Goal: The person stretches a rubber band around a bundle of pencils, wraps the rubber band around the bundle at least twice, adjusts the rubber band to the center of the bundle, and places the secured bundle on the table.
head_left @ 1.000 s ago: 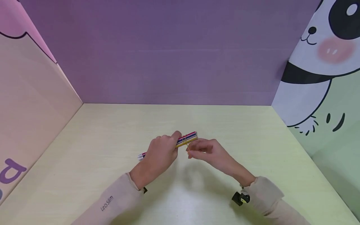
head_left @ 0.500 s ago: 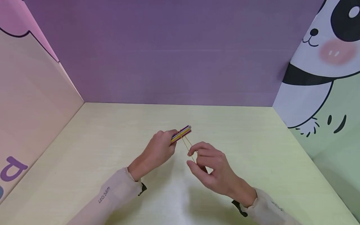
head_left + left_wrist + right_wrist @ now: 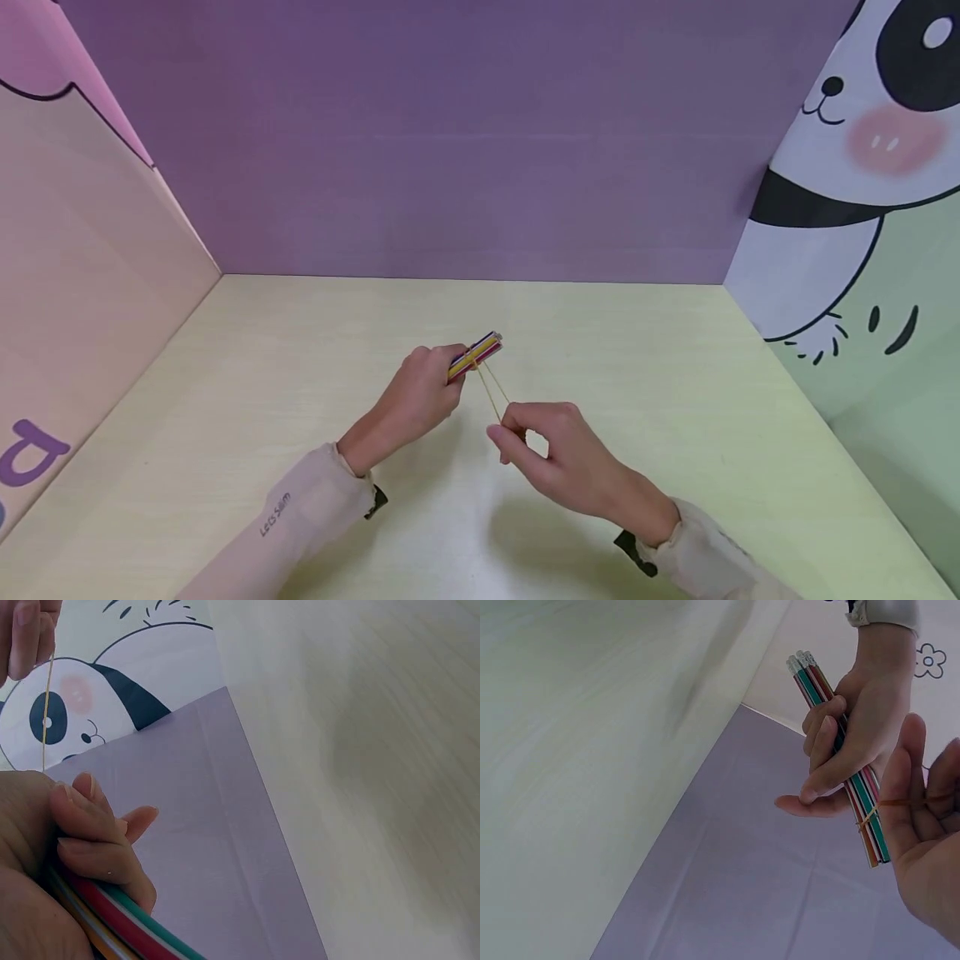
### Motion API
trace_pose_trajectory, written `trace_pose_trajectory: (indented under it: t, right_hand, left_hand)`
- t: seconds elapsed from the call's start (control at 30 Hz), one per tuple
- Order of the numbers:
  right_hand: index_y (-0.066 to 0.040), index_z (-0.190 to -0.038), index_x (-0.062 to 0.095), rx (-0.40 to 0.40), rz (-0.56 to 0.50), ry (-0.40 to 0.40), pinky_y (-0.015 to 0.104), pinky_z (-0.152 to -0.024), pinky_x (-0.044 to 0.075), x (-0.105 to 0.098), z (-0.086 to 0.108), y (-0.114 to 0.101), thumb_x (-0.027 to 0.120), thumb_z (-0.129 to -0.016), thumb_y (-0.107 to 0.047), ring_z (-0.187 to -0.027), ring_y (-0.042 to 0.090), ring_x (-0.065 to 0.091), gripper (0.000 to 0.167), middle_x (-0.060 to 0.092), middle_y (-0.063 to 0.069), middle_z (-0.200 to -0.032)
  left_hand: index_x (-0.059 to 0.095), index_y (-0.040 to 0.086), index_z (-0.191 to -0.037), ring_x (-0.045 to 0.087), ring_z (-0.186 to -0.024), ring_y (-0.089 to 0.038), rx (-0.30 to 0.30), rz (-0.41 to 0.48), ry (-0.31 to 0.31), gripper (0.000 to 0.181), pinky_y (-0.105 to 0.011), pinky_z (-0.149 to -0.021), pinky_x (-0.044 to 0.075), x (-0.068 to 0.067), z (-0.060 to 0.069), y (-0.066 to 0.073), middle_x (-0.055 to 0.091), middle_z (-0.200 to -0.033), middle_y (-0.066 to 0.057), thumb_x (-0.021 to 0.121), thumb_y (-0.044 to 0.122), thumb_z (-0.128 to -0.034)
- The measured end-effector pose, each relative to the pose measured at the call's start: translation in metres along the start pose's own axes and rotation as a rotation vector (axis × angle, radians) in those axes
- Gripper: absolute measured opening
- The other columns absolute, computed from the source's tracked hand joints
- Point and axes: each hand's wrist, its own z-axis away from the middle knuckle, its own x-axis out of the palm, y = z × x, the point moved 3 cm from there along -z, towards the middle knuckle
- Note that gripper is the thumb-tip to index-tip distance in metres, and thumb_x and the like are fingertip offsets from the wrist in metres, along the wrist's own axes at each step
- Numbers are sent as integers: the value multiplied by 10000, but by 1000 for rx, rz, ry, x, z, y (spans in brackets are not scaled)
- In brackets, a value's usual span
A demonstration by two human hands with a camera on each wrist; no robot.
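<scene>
My left hand (image 3: 417, 395) grips a bundle of several striped pencils (image 3: 476, 355) above the table, its fingers curled round them. In the right wrist view the white-tipped ends of the pencils (image 3: 804, 675) stick out on one side of that hand. A thin yellowish rubber band (image 3: 489, 388) loops round the bundle near its other end and is stretched down toward me. My right hand (image 3: 573, 458) pinches the stretched part, below and right of the bundle. In the left wrist view the band (image 3: 47, 712) runs taut up to the right fingers (image 3: 26, 645).
A pale wood-look table (image 3: 300, 333) lies under both hands. Behind it stands a purple panel (image 3: 472, 167), with a pinkish panel (image 3: 90, 250) on the left and a green panel (image 3: 900, 400) with a panda picture on the right.
My right hand has moved down, away from the bundle, stretching the band, and its fingers have closed together. The left hand has shifted slightly left, tilting the bundle more steeply.
</scene>
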Motion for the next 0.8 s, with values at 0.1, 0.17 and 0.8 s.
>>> trace_pose_trajectory:
  t: [0.1, 0.17, 0.8]
  right_hand:
    - [-151, -945, 626, 68, 4, 6, 213, -579, 464, 2, 0, 2, 564, -993, -57, -631, 15, 562, 122, 588, -99, -675]
    - [-124, -1131, 583, 114, -1, 33, 220, -595, 476, 3, 0, 3, 547, -991, -28, -613, 16, 576, 173, 594, -81, -662]
    - [-59, -1036, 635, 501, -316, 189, 366, -553, 564, -5, 0, 14, 423, -1011, 16, -562, 231, 623, 226, 510, 98, -625]
  left_hand:
    - [658, 30, -965, 527, -471, -123, -12, 10, -4, 109, -232, -424, 431, 0, -1, -3, 638, -743, -83, 587, -40, -921]
    - [665, 22, -980, 526, -475, -124, -10, 10, 5, 112, -235, -429, 436, 0, -1, -4, 646, -757, -85, 597, -41, -918]
    - [654, 25, -1070, 545, -522, -143, 27, 5, 59, 177, -242, -461, 455, -4, 3, 6, 682, -853, -120, 609, -41, -912]
